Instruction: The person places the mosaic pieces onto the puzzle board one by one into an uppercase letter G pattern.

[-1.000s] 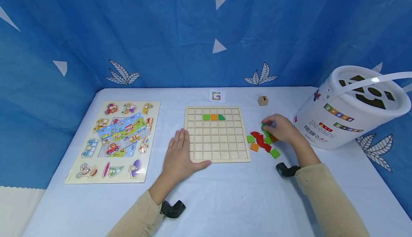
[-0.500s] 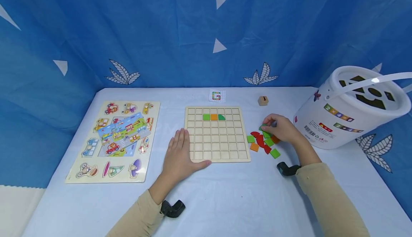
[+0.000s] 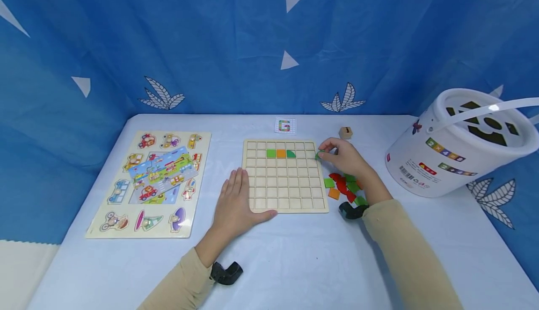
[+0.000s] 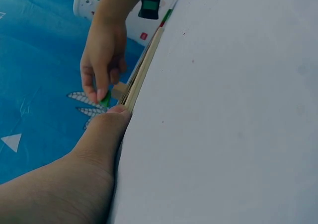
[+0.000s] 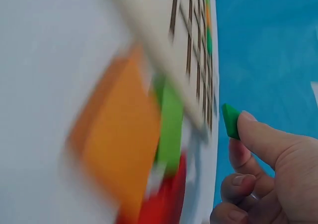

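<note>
A wooden grid board lies mid-table, with a light green square tile, an orange square tile and a dark green quarter-round tile in one upper row. My left hand rests flat along the board's left edge, its thumb at the front corner. Thumb and fingers of my right hand pinch a dark green tile, held at the board's right edge in the head view. In the left wrist view that green tile shows between the right fingertips.
Loose red, green and orange tiles lie right of the board. A white bucket stands at the right. Behind the board are a small pattern card and a wooden cube. A picture puzzle board lies left.
My right hand has lifted a dark green tile from the loose pile and moved left to the board's right edge. The left hand stays in place.
</note>
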A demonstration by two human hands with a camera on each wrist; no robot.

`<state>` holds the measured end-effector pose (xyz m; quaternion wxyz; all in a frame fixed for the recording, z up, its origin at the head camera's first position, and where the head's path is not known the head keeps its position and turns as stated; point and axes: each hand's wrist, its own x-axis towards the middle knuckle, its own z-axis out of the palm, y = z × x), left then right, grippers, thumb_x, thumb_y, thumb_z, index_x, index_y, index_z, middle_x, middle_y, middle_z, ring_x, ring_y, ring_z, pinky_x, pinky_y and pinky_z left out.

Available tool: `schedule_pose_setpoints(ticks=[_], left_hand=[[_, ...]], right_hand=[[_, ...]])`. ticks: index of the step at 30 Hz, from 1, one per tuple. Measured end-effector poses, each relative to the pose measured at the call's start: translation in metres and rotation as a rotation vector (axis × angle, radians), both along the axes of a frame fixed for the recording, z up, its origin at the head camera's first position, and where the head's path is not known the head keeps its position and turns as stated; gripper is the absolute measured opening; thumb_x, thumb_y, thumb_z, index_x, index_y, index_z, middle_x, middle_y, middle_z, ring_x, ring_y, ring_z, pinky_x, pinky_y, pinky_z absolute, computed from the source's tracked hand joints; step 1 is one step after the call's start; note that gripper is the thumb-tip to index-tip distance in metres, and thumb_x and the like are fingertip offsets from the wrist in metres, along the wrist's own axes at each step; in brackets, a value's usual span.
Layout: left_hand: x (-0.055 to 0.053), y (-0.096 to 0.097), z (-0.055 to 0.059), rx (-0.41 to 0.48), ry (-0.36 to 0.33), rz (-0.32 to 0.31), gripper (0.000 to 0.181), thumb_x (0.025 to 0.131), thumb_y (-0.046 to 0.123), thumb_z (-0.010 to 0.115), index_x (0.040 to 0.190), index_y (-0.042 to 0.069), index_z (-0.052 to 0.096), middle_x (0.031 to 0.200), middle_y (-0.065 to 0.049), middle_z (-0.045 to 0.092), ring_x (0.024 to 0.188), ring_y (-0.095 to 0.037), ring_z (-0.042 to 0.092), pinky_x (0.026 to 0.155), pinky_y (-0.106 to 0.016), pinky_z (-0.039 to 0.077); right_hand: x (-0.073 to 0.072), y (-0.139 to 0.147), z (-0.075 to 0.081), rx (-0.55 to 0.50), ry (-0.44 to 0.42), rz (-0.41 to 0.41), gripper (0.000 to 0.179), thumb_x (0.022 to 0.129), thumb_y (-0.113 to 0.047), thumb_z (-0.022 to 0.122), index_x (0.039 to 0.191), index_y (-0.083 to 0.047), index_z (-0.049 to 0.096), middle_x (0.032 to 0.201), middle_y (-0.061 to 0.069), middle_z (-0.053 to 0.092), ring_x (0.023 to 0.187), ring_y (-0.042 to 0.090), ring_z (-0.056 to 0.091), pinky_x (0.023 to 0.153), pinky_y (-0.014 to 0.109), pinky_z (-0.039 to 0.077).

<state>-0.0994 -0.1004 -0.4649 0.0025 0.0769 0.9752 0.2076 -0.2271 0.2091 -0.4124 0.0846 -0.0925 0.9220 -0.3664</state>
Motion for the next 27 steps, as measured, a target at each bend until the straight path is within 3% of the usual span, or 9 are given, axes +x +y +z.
schedule_pose_setpoints(ticks=[7, 15, 21, 27], left_hand=[[0.0, 0.001, 0.001, -0.013, -0.007, -0.004, 0.137, 0.067, 0.091, 0.056, 0.158, -0.001, 0.011, 0.167, -0.017, 0.008, 0.156, -0.031, 0.003, 0.126, -0.048, 0.012], [0.0, 0.001, 0.001, -0.025, -0.009, 0.001, 0.137, 0.066, 0.091, 0.055, 0.158, 0.0, 0.01, 0.167, -0.016, 0.008, 0.156, -0.03, 0.003, 0.127, -0.047, 0.011], [0.001, 0.0, 0.003, -0.017, -0.003, -0.003, 0.136, 0.067, 0.089, 0.058, 0.158, -0.001, 0.01, 0.167, -0.018, 0.009, 0.156, -0.032, 0.004, 0.126, -0.048, 0.012], [0.001, 0.0, 0.003, -0.019, -0.011, -0.003, 0.135, 0.068, 0.089, 0.057, 0.158, -0.001, 0.011, 0.167, -0.017, 0.01, 0.156, -0.031, 0.005, 0.127, -0.047, 0.011]], right_hand=[[-0.01, -0.054, -0.001, -0.082, -0.019, 0.075, 0.018, 0.097, -0.026, 0.065, 0.11, -0.014, 0.065, 0.101, 0.006, 0.063, 0.08, 0.024, 0.052, 0.068, 0.033, 0.046], [-0.013, -0.109, -0.008, -0.121, 0.01, 0.132, 0.015, 0.096, -0.025, 0.067, 0.107, -0.014, 0.065, 0.099, 0.004, 0.064, 0.09, 0.021, 0.058, 0.074, 0.034, 0.047], [-0.012, -0.137, -0.01, -0.074, 0.057, 0.143, 0.013, 0.095, -0.024, 0.068, 0.104, -0.015, 0.066, 0.095, 0.001, 0.064, 0.084, 0.018, 0.058, 0.073, 0.033, 0.049], [-0.012, -0.15, -0.012, 0.08, 0.109, 0.159, 0.011, 0.096, -0.028, 0.067, 0.103, -0.02, 0.065, 0.092, -0.003, 0.063, 0.078, 0.015, 0.056, 0.071, 0.031, 0.048]])
